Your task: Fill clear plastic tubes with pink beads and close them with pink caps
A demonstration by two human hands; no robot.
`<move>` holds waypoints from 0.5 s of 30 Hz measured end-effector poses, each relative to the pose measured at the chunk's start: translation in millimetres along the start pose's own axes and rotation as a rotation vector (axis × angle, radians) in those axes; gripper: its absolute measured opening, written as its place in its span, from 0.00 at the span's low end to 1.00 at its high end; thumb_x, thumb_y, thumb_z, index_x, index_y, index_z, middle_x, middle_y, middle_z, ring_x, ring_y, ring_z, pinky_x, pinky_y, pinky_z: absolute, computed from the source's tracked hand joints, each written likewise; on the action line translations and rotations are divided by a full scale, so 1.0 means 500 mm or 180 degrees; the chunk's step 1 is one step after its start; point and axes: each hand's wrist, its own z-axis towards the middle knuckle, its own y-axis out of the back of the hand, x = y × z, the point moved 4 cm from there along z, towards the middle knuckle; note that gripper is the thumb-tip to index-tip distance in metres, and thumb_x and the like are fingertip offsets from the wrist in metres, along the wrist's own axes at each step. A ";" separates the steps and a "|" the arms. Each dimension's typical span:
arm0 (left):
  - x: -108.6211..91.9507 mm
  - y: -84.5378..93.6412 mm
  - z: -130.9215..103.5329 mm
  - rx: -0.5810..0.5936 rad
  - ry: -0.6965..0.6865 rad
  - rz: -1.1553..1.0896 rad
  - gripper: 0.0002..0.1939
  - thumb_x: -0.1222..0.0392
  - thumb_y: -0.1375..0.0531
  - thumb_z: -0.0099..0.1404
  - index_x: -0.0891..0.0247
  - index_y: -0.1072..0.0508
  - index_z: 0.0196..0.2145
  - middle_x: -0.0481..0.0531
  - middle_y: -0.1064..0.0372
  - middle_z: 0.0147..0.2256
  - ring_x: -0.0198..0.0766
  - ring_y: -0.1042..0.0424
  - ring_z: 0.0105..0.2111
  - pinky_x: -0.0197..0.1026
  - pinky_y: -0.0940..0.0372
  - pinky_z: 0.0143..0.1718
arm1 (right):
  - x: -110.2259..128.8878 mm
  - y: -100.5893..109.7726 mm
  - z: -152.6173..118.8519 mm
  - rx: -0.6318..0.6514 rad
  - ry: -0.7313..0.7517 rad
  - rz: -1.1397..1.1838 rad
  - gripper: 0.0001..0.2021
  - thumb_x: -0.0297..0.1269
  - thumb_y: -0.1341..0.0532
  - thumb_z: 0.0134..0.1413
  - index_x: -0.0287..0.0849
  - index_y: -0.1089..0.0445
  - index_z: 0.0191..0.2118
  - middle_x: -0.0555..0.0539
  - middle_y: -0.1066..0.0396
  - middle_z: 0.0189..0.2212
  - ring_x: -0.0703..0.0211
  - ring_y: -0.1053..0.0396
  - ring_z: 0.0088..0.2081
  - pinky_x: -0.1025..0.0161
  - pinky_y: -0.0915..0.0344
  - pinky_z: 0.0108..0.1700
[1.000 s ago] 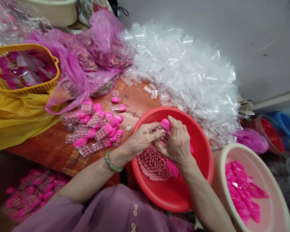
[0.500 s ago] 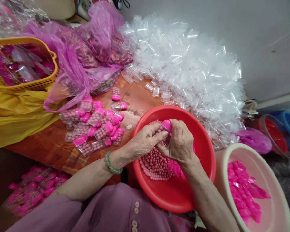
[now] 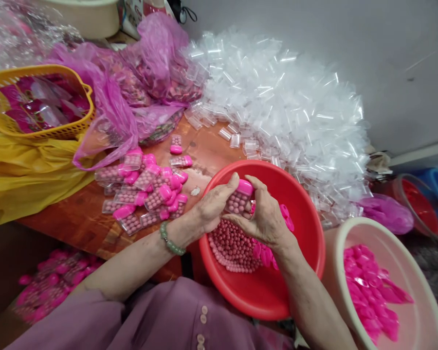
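A small clear plastic bottle (image 3: pixel 236 201) of pink balls, with a bright pink cap on top, stands upright above the red basin (image 3: pixel 302 287). My left hand (image 3: pixel 216 204) is closed on its left side, thumb up along the edge. My right hand (image 3: pixel 269 214) curves around its right side with thumb and forefinger spread apart; whether the fingertips touch it, I cannot tell. Below, loose pink balls (image 3: pixel 233 245) and pink caps (image 3: pixel 264 253) lie in the basin. Several filled, capped bottles (image 3: pixel 146 189) are piled on the table to the left.
Empty clear bottles (image 3: pixel 277 102) form a big heap at the back right. A cream tub (image 3: pixel 416 306) with pink caps stands at right. Purple bags (image 3: pixel 109 97) and a yellow basket (image 3: pixel 40 131) of packets sit back left. More filled bottles (image 3: pixel 54 287) lie low at left.
My right hand has opened and drawn slightly back from the cap. The bottle has shifted left and turned its front to view, held in my left hand.
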 end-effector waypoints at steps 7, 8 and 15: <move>0.000 -0.010 0.005 -0.0183 0.0262 -0.0326 0.26 0.36 0.41 0.62 0.65 0.26 0.26 0.52 0.29 0.24 0.35 0.31 0.25 0.41 0.33 0.32 | 0.007 -0.001 0.007 0.0058 0.0040 -0.0482 0.28 0.55 0.39 0.55 0.40 0.43 0.52 0.41 0.31 0.38 0.50 0.30 0.37 0.56 0.34 0.35; 0.002 -0.007 0.008 -0.0340 0.0223 -0.0321 0.23 0.40 0.39 0.61 0.65 0.26 0.26 0.51 0.29 0.24 0.34 0.32 0.25 0.40 0.34 0.32 | 0.010 -0.002 0.007 0.0051 0.0082 -0.0662 0.26 0.54 0.40 0.56 0.40 0.43 0.51 0.41 0.31 0.37 0.50 0.31 0.36 0.56 0.35 0.35; -0.005 0.000 -0.003 -0.0938 -0.0542 0.0426 0.13 0.58 0.42 0.61 0.63 0.34 0.20 0.42 0.38 0.19 0.29 0.40 0.22 0.34 0.42 0.27 | 0.033 -0.007 0.004 -0.0169 0.0608 -0.1340 0.20 0.50 0.46 0.58 0.37 0.39 0.46 0.44 0.36 0.29 0.51 0.40 0.30 0.57 0.45 0.31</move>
